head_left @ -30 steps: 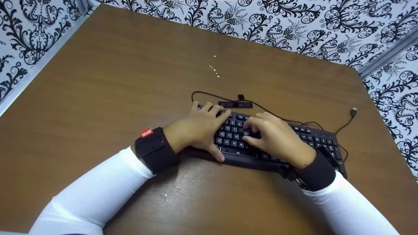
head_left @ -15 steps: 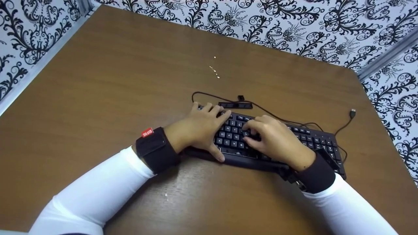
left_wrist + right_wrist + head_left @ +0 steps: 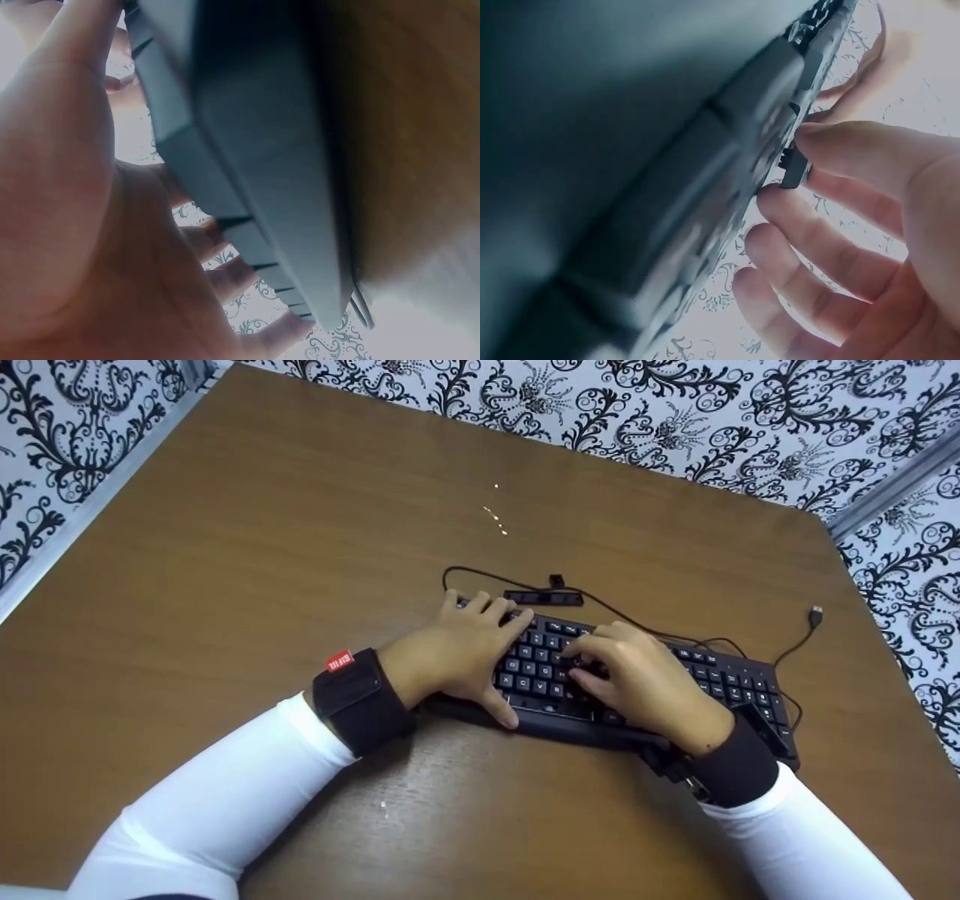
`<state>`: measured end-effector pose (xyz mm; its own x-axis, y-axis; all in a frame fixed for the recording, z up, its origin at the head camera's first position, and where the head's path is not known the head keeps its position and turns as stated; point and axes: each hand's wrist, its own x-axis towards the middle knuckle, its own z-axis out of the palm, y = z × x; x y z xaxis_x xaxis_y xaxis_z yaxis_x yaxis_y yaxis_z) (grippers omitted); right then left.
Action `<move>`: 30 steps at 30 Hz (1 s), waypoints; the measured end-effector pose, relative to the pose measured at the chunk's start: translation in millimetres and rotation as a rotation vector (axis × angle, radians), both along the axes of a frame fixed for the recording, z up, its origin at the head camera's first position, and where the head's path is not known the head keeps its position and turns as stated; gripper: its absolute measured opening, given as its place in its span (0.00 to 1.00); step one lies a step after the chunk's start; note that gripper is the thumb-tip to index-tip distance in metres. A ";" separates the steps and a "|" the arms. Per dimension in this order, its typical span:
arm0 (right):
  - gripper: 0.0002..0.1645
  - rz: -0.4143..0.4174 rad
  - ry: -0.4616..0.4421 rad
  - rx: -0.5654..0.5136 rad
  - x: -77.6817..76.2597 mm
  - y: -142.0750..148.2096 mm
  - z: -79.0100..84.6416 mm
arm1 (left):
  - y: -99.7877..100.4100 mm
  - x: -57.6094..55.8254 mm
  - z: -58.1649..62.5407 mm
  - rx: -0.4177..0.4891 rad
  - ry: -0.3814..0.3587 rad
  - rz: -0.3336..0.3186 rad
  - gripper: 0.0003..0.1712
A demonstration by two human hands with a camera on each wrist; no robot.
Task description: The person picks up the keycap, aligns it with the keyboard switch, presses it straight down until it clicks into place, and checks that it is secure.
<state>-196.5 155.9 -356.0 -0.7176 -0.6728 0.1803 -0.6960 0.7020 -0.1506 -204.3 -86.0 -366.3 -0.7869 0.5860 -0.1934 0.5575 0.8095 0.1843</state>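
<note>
A black keyboard (image 3: 536, 667) lies on the wooden table, its keys facing up. Across its left end my left hand (image 3: 465, 649) rests with fingers spread, the thumb near the front edge and the fingertips towards the back edge. My right hand (image 3: 637, 679) is over the middle keys, thumb and index finger close together. In the right wrist view these fingers pinch a loose black keycap (image 3: 795, 169), its stem showing, just off the key surface. From the head view the keycap is mostly hidden. The left wrist view shows the left fingers (image 3: 232, 277) along the keyboard's side.
A dark cable (image 3: 487, 574) loops behind the keyboard and ends in a USB plug (image 3: 816, 616) at the right. Behind the keyboard lie a narrow black strip (image 3: 544, 598) and a small black piece (image 3: 556, 580). Patterned wallpaper (image 3: 675, 427) borders the table (image 3: 300, 510).
My right hand has shifted slightly to the right over the keys, and the keycap in its fingers shows less. The left hand has stayed in place on the keyboard.
</note>
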 end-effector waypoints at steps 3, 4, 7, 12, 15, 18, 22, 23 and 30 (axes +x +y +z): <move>0.20 0.007 -0.015 -0.035 6.5 6.2 -0.5 | 0.4 0.4 -0.2 -0.005 -0.005 0.003 0.80; 0.21 0.010 -0.019 -0.043 9.0 8.2 -0.7 | 0.4 0.5 -0.4 -0.006 -0.005 0.003 0.80; 0.18 0.010 -0.019 -0.053 16.7 13.1 -0.6 | 0.7 0.3 -0.3 -0.002 0.002 0.000 0.80; 0.14 -0.015 0.009 -0.018 23.7 16.4 -1.1 | 0.5 -1.0 0.2 0.000 0.019 -0.001 0.81; 0.13 -0.022 0.008 0.002 25.9 17.5 -3.5 | 0.2 -0.5 -0.4 -0.007 0.017 -0.005 0.81; 0.12 -0.026 0.005 0.002 26.7 17.9 -5.6 | -0.3 -0.7 -0.1 -0.006 0.014 -0.005 0.81; 0.11 -0.024 0.027 -0.015 26.8 19.7 -6.5 | 0.9 -1.9 2.0 0.001 0.000 0.001 0.80; 0.11 -0.023 0.033 -0.015 26.8 19.9 -6.8 | 1.0 -2.1 1.9 0.005 -0.006 0.002 0.80; 0.11 -0.024 0.066 0.005 28.4 19.2 -7.5 | 1.6 -1.8 -1.3 0.006 0.008 -0.001 0.81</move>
